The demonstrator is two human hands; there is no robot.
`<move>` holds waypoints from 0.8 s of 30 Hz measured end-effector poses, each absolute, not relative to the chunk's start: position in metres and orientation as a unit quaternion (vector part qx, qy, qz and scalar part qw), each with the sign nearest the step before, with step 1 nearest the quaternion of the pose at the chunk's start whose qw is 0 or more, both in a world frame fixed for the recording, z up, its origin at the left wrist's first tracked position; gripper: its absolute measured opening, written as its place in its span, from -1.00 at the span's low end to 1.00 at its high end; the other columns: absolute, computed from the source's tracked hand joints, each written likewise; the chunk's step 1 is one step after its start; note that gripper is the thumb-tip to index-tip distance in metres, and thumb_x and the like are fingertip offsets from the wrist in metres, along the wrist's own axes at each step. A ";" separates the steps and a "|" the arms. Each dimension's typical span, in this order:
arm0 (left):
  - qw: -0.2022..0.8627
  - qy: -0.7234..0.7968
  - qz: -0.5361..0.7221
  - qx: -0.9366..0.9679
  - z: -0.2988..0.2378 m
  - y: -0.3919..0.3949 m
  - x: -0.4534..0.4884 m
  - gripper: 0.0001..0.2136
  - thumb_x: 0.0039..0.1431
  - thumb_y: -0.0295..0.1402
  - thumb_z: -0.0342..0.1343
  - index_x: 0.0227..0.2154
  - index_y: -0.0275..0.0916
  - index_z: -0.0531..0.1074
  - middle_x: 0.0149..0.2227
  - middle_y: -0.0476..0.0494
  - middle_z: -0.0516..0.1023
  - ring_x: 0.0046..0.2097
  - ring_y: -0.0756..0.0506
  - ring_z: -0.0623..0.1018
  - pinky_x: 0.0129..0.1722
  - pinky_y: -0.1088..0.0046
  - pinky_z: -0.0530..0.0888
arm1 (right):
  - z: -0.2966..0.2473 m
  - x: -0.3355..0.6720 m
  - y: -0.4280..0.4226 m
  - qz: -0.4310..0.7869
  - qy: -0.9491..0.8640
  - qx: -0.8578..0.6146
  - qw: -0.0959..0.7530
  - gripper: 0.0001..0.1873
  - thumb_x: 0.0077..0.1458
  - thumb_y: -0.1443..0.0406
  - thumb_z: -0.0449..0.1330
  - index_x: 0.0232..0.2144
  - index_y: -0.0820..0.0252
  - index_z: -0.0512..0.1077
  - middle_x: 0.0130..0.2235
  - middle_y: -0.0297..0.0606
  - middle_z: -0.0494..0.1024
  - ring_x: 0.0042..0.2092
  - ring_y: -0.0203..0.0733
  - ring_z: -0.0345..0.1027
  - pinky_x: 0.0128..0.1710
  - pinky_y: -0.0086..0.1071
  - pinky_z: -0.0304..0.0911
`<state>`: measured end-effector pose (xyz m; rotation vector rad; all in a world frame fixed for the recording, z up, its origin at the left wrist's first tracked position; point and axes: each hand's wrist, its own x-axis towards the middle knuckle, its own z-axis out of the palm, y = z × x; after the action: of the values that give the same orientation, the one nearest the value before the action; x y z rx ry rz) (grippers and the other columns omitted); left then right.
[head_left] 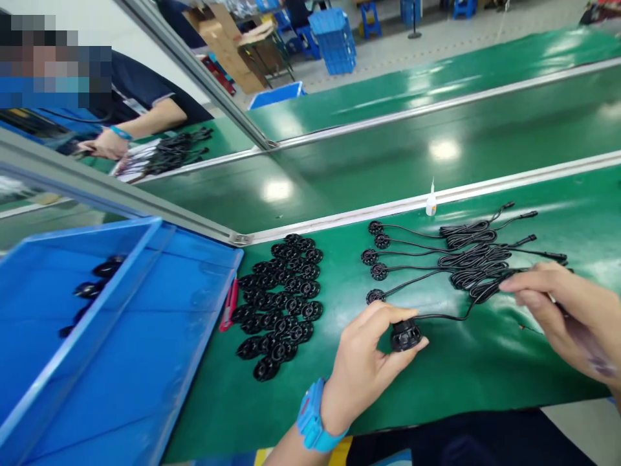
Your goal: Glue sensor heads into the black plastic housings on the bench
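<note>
My left hand [369, 356] pinches a round black plastic part [405, 334] on the green table, thumb and fingers closed on it. A thin black cable runs from that part to the right. My right hand [563, 310] lies over the coiled end of that cable [478, 291], fingers curled loosely on it. Beyond them lie several more black cables with round heads and coiled leads [466, 249] in a row. Left of my hand sits a pile of loose black round discs [281, 298].
A blue plastic tray [121, 362] with a few black parts fills the lower left. A small white glue bottle [431, 202] stands by the belt's rail. A red tool [229, 307] lies beside the tray. Another person's arm [145, 123] works at far left.
</note>
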<state>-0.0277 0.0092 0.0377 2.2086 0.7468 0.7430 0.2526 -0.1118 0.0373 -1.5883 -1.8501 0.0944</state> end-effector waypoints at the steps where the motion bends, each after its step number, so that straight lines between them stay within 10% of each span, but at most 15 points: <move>1: 0.338 0.288 0.268 0.855 0.036 0.008 -0.033 -0.77 0.16 -0.37 0.35 -0.12 -0.17 0.53 -0.30 -0.06 0.59 -0.30 -0.05 0.59 -0.31 0.46 0.53 | 0.033 0.258 -0.114 0.053 -0.727 -0.610 0.310 -0.82 0.36 0.27 0.10 -0.03 0.10 0.42 -0.29 -0.28 0.56 -0.32 -0.22 0.40 -0.24 -0.27 0.27; 8: 0.268 0.319 0.187 0.890 -0.009 0.008 -0.086 -0.66 0.17 -0.31 0.35 0.00 -0.10 0.50 -0.10 -0.16 0.64 -0.07 -0.19 0.63 -0.06 0.23 0.59 | -0.027 0.293 -0.140 0.047 -0.748 -0.645 0.149 -0.59 0.23 0.04 0.25 0.07 0.01 0.43 -0.24 -0.27 0.59 -0.21 -0.07 0.52 -0.19 -0.18 0.36; 12: 0.262 0.318 0.206 0.887 0.001 0.029 -0.100 -0.18 -0.17 0.12 0.43 0.19 -0.06 0.43 0.20 -0.34 0.49 0.21 -0.40 0.47 0.22 -0.13 0.40 | 0.000 0.265 -0.125 0.048 -0.754 -0.616 0.224 -0.52 0.25 0.03 0.22 0.14 0.03 0.35 -0.16 -0.21 0.54 -0.18 -0.13 0.49 -0.17 -0.26 0.43; 18: 0.271 0.310 0.344 0.844 0.034 -0.001 -0.043 -0.17 0.17 0.36 -0.21 0.23 -0.20 0.33 0.09 -0.33 0.57 0.10 -0.24 0.57 0.12 0.14 0.52 | 0.031 0.181 -0.048 0.015 -0.800 -0.461 0.384 -0.79 0.36 0.18 0.05 -0.07 0.03 0.43 0.12 -0.10 0.44 0.13 -0.04 0.37 0.02 -0.14 0.44; 24: 0.286 0.445 0.447 0.722 0.007 0.010 0.008 -0.47 0.53 -0.12 -0.40 -0.08 -0.29 0.47 -0.26 -0.20 0.61 -0.31 -0.07 0.59 -0.28 0.33 0.59 | 0.053 0.139 0.013 0.019 -0.780 -0.394 0.485 -0.56 0.40 0.13 -0.04 0.26 -0.04 0.25 0.27 -0.08 0.33 0.30 0.11 0.20 0.24 0.17 0.18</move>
<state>0.0079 0.0098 0.0066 1.9287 1.1893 1.1943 0.1391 0.0132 0.0534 -0.9578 -1.8996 0.0468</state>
